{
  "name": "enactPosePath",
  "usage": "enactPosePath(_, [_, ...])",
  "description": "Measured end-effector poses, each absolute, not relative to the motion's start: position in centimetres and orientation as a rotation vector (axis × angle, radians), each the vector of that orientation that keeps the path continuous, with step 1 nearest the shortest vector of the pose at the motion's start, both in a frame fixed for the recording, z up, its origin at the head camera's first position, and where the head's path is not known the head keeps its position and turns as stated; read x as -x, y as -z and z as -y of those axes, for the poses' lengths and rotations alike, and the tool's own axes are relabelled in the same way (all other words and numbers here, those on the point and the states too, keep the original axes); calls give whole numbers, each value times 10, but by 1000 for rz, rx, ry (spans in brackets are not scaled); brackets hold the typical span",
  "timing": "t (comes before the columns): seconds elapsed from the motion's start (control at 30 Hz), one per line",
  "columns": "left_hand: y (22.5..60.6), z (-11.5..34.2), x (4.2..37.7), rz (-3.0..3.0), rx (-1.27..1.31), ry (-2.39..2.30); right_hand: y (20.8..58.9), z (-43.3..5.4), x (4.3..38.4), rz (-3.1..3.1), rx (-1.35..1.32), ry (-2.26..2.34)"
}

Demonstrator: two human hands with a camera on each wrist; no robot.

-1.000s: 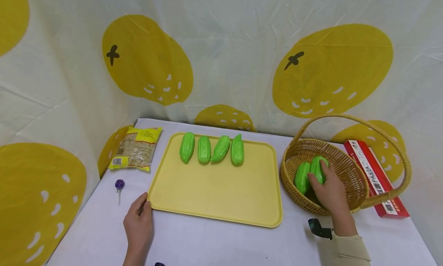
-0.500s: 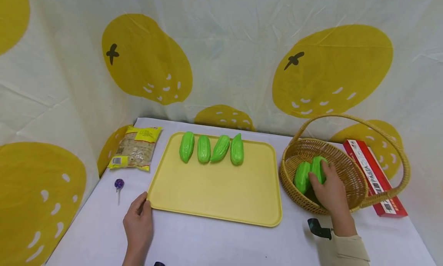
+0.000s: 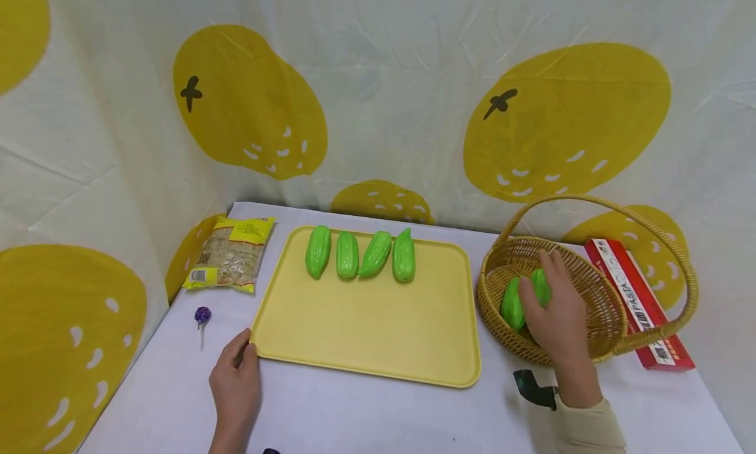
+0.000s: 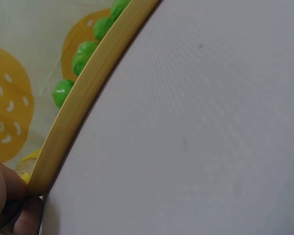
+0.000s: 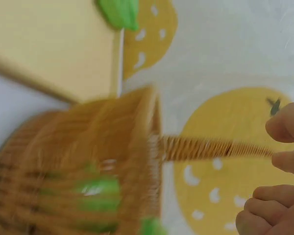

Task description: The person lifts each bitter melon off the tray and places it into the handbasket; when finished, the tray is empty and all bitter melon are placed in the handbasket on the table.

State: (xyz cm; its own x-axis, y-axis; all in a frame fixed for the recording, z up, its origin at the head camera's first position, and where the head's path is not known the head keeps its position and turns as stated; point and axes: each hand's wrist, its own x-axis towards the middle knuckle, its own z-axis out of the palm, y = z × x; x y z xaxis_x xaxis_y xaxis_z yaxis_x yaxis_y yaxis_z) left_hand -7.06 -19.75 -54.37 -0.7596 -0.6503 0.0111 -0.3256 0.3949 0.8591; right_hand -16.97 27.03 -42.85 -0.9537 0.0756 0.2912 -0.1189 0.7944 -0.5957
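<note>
My left hand (image 3: 236, 382) pinches the near-left corner of the yellow tray (image 3: 366, 329); in the left wrist view its fingertips meet that corner. Several shiny green ridged gourds, like bitter melons (image 3: 348, 256), lie in a row along the tray's far side. At the right, my right hand (image 3: 560, 316) hovers over the wicker basket (image 3: 596, 283) with fingers spread and nothing held. Two more green gourds (image 3: 512, 304) sit inside the basket, one partly hidden behind the hand. In the right wrist view, a gap shows between thumb and fingers, away from the blurred basket.
A yellow-and-clear food packet (image 3: 231, 254) lies left of the tray, with a purple lollipop (image 3: 203, 316) in front of it. The red pasta box (image 3: 640, 303) rests right of the basket, whose tall handle (image 3: 667, 244) arches over it. A patterned cloth hangs behind the table.
My right hand has let go of the gourd in the basket and risen slightly, its fingers opening out. The left hand and the tray stay where they were.
</note>
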Motion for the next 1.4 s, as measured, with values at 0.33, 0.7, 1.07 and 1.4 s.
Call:
enactPosePath(0.33, [547, 200, 71, 2302, -829, 1302, 420, -222, 180, 2524, -304, -1034])
enactPosePath(0.7, [546, 200, 70, 2303, -834, 1312, 439, -178, 200, 2596, -438, -1147])
enactPosePath(1.07, [548, 199, 71, 2295, -825, 1310, 458, -150, 214, 2710, -433, -1256])
enactPosePath(1.4, [548, 200, 71, 2282, -802, 1310, 468, -133, 225, 2746, -438, -1257])
